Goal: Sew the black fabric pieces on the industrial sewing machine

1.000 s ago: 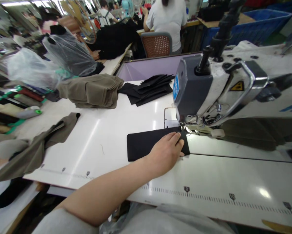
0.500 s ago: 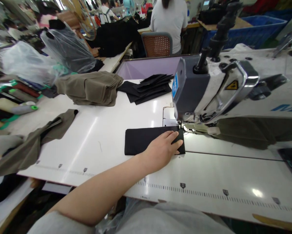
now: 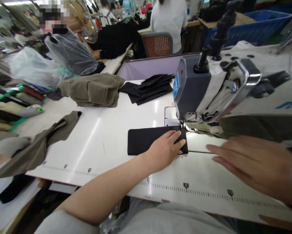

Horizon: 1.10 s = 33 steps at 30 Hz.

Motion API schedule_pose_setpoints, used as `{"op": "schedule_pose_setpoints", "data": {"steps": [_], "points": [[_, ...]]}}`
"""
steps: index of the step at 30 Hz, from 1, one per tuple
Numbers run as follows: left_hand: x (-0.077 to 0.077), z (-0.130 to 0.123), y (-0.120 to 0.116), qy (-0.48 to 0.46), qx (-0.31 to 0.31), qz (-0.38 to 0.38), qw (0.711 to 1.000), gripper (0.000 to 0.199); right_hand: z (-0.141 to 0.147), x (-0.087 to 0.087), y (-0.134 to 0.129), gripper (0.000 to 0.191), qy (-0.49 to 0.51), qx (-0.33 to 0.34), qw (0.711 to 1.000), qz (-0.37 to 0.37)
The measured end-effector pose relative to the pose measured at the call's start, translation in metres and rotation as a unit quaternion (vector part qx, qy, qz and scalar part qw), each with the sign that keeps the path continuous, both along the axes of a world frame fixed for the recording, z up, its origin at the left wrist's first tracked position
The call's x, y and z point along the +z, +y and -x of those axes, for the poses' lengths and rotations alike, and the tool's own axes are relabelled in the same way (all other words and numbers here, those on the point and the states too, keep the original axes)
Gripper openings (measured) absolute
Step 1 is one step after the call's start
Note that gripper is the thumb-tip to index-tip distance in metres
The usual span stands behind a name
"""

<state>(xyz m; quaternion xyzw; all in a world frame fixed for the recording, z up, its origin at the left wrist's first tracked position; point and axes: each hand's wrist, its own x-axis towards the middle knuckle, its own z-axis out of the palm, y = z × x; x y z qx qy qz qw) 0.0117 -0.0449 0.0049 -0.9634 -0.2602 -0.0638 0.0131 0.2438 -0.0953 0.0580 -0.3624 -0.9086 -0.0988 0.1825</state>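
brought right hand [image 3: 260, 162] into view over counter [image 3: 209, 175], blurred, cannot tell grip; pressing black cloth [image 3: 141, 141] flat under spread left hand [image 3: 165, 148].

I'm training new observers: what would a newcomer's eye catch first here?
The big grey-and-white sewing machine at the right dominates. Next comes the left hand, resting on a folded black fabric piece before it, with the blurred right hand farther right. Beyond lie a brown cloth pile and, beside it, stacked black pieces.
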Motion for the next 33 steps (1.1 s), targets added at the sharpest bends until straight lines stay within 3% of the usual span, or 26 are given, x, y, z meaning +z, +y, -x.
{"op": "schedule_pose_setpoints", "data": {"steps": [3,8,14,18,23,33], "points": [[0.0,0.001,0.0,0.007,0.003,0.004,1.0,0.033,0.033,-0.024,0.019,0.029,-0.047,0.068,0.996,0.033],[0.0,0.0,0.001,0.013,0.005,-0.003,1.0,0.033,0.042,-0.053,0.026,0.032,-0.043,0.065,0.996,0.053],[0.003,-0.002,0.001,-0.004,-0.003,-0.016,1.0,0.03,0.035,-0.053,0.021,0.032,-0.018,0.068,0.996,0.053],[0.008,0.003,-0.007,-0.017,-0.032,0.029,0.999,0.021,0.036,-0.053,0.02,0.031,-0.008,0.074,0.996,0.056],[0.008,0.009,-0.014,-0.03,-0.064,0.023,0.997,0.027,0.035,-0.055,0.02,0.032,-0.001,0.073,0.996,0.06],[0.004,0.006,0.003,-0.012,-0.049,0.041,0.998,0.027,0.034,-0.056,0.029,0.038,-0.004,0.018,0.997,0.075]]}}
